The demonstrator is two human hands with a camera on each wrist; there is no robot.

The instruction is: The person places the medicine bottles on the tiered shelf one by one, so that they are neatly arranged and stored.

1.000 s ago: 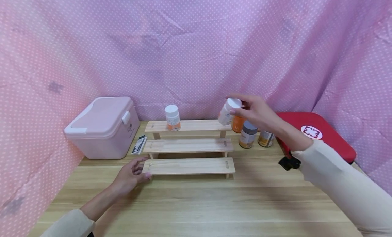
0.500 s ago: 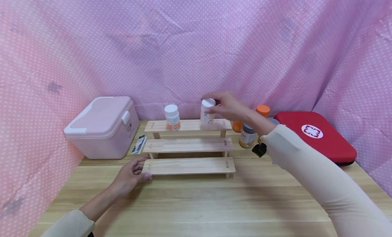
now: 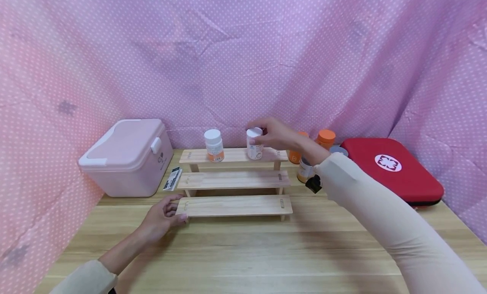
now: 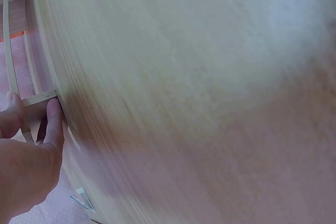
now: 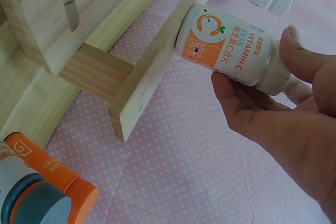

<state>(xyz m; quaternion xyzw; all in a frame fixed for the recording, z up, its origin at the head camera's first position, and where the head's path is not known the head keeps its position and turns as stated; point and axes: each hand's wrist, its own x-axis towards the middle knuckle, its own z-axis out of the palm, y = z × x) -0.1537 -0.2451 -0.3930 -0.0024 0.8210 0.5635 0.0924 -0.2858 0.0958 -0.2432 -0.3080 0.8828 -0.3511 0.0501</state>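
On the top step of a three-step wooden rack stands a white vitamin C bottle, upright, its base against the board. My right hand holds it near the white cap; the right wrist view shows thumb and fingers about the cap end of the vitamin C bottle. A second white bottle with an orange band stands further left on the same step. At the lowest step's left end, my left hand grips the board and its leg, and the left wrist view shows thumb and fingers there.
Right of the rack stand orange bottles and grey-capped bottles, partly behind my right forearm. Beyond them lies a red case. A pink lidded box and a small flat packet are on the left. A dotted pink cloth hangs behind.
My right hand has carried the vitamin C bottle left from the bottles beside the rack, then lowered it onto the top step. The tilted bottle is now upright. My left hand has stayed put.
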